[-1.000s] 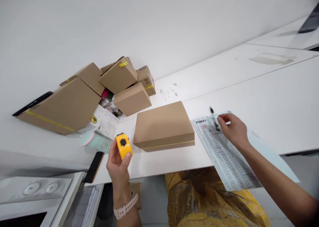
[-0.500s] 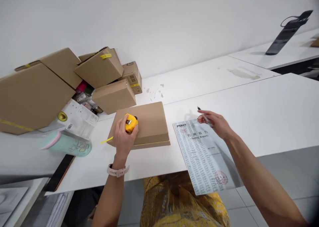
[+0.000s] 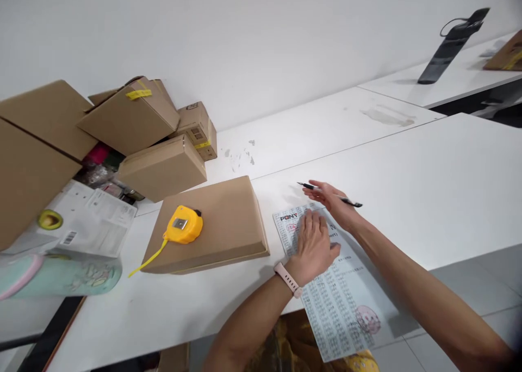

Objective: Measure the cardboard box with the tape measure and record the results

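My left hand (image 3: 314, 247), with a pink band at the wrist, lies flat on the upper part of a printed report (image 3: 338, 296), fingers stretched out. Part of the heading is hidden under it. Just beyond, my right hand (image 3: 332, 200) holds a black-and-clear pen (image 3: 351, 202) across its fingers, the tip pointing left above the table. The report's lower end hangs over the table's front edge. To the left, a yellow tape measure (image 3: 184, 224) rests on a flat cardboard box (image 3: 228, 209), its yellow strip sticking out past the box's left side.
Several cardboard boxes (image 3: 163, 168) are piled at the back left beside a white package (image 3: 98, 219). A mint-green bottle (image 3: 77, 274) stands at the front left. At the far right are a dark water bottle (image 3: 448, 48) and another cardboard box (image 3: 505, 54).
My left hand has let go of the tape measure, leaving it on the box, and has moved right onto the report. The pen in my right hand now lies flatter. The view has shifted.
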{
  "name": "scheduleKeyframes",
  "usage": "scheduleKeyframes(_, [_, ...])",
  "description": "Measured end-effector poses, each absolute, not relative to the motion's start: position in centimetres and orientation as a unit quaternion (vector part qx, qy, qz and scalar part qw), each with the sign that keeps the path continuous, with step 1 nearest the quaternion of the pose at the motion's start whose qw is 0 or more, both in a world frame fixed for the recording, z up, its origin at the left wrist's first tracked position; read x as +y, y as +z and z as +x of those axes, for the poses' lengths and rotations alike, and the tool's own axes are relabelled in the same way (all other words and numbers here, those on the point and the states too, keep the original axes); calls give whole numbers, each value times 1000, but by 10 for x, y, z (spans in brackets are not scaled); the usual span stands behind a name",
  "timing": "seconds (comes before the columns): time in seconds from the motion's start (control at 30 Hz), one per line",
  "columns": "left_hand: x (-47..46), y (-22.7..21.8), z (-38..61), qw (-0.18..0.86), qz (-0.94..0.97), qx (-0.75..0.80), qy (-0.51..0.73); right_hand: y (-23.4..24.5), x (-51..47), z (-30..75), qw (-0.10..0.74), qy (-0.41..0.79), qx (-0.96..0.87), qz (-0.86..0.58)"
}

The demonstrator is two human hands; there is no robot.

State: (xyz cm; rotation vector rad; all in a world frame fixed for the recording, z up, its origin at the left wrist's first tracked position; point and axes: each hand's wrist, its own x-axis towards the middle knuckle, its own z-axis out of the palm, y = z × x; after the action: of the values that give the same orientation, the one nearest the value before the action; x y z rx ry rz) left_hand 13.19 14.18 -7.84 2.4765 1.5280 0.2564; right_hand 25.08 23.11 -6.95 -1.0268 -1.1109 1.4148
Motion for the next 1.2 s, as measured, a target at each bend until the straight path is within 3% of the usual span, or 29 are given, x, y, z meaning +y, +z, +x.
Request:
scheduleKeyframes(0.27, [142, -102, 128, 107, 841, 519, 111, -93, 247, 259, 487, 464, -518, -529])
scheduleKeyframes(0.47, [137, -115, 135, 96, 830, 530, 145, -98, 245, 264, 423, 494, -580, -490])
scheduleKeyframes(0.73, [133, -122, 136, 97, 815, 541, 183, -97, 243, 266, 379, 397, -609, -572])
scheduleKeyframes(1.2, [135, -122, 139, 112, 815, 537, 187, -100, 242, 267, 372, 356, -646, -563])
